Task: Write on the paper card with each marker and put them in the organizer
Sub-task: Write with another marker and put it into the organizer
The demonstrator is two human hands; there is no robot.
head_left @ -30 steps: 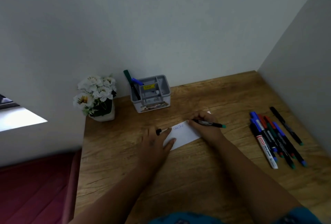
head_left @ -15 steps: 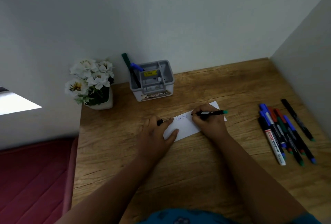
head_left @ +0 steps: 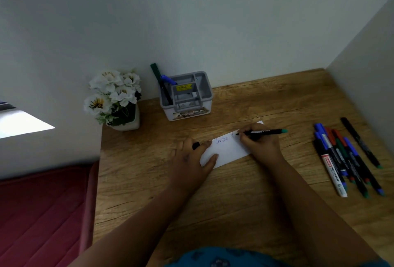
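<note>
Card point(head_left: 229, 149): "Varsha" | right hand point(head_left: 259, 145) grips marker point(head_left: 264, 132) | left hand point(head_left: 191, 158) flat, pinching cap point(head_left: 195, 145)

The paper card point(head_left: 229, 149) carries blue handwriting that reads roughly "Varsha", followed by the first stroke of another letter. To the right of the card, the white-barrelled marker point(head_left: 333, 174) bears "WHITE BOARD" in black; its red brand label is too small to read. Behind the card, the organizer point(head_left: 187, 98) has a yellow sticker and a front label, both illegible.
</note>
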